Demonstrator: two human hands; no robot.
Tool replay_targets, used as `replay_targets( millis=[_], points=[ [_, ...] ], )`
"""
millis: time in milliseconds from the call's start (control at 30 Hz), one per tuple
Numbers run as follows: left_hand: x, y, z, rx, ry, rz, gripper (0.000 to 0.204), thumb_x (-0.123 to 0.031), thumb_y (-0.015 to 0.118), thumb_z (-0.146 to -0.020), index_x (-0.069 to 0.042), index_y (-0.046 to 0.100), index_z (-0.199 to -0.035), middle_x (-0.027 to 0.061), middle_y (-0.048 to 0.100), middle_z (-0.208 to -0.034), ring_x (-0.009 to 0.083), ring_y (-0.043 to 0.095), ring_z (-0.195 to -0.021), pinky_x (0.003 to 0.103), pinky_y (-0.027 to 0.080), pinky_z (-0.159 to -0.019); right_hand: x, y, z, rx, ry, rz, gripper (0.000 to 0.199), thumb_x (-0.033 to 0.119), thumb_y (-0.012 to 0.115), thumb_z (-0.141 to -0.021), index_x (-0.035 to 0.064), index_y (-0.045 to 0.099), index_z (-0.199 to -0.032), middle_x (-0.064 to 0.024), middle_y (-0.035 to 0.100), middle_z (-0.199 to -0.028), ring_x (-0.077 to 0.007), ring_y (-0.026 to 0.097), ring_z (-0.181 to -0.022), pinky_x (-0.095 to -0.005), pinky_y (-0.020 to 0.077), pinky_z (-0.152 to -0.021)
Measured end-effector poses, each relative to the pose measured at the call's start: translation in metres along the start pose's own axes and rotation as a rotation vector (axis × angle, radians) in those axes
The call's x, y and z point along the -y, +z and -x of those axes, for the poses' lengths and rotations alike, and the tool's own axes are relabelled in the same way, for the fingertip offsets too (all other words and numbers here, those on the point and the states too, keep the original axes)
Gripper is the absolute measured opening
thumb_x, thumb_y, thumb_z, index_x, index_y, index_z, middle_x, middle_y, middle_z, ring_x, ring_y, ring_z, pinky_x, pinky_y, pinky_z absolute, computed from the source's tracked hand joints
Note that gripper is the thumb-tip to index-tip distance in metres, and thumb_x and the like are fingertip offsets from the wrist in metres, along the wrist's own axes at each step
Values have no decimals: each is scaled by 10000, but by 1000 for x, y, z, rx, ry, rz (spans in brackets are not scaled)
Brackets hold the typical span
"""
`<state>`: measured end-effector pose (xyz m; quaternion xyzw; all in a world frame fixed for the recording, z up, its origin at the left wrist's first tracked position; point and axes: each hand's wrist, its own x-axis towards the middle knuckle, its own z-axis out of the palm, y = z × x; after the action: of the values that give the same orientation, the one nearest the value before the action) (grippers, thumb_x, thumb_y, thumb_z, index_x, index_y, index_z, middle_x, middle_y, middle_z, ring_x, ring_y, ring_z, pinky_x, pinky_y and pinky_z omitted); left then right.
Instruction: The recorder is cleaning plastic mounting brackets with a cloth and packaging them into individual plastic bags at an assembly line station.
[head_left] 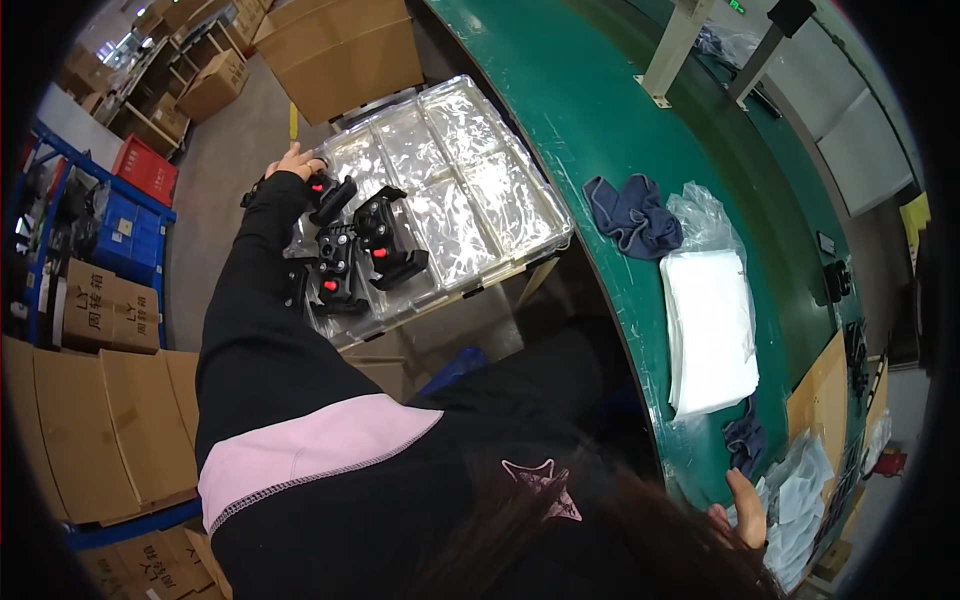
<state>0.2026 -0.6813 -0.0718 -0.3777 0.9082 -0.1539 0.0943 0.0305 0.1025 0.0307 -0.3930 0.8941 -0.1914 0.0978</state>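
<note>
My left hand [293, 163] reaches out to the far left corner of a clear plastic tray. Its fingers are closed at the top of a black plastic holder with a red button [330, 203]. Two more black holders [388, 238] of that sort, also with red buttons, lie close by on the tray. Plastic film covers the shiny divided compartments of the tray [470, 205]. At the lower right, my right hand [742, 512] is over the green bench, thumb and finger apart, with nothing seen in it. Hair and sleeve partly hide it; white plastic bags [800, 490] lie beside it.
On the green bench [590, 120] lie a stack of white sheets [710, 330], a dark blue cloth [632, 215] and a clear bag. A cardboard box [340, 55] stands beyond the tray. Cartons [100, 420] and a blue rack line the left side. Metal posts rise from the bench.
</note>
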Motion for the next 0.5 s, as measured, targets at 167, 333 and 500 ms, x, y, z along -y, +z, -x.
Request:
replay_targets(
  millis=[167,333,500],
  points=[
    [42,-7,12,-462,-111,753,583,-251,844,-509,-78,559,-987,97,620,-828,187,613,-744,310,500,-737,33,-15,-17,23,116,-72,439,201,669,-767,-36,575,-1125,-247,577,-1136,-372,560,-1063,-386,415,-935],
    [-106,-155,43,-136,185,2138,572,-365,669,-799,-25,464,-1211,86,600,-897,214,607,-808,361,507,-756,53,-5,-65,-167,-36,-222,453,82,663,-754,-61,544,-1167,-221,590,-1129,-326,584,-1037,-346,430,-909],
    [-327,-207,111,970,517,2577,561,-383,552,-872,-1,415,-1260,138,562,-1009,259,575,-918,407,494,-835,95,42,-149,-513,-275,-372,717,192,737,-745,-45,388,-1324,-199,447,-1335,-305,412,-1265,-332,310,-1032]
  ],
)
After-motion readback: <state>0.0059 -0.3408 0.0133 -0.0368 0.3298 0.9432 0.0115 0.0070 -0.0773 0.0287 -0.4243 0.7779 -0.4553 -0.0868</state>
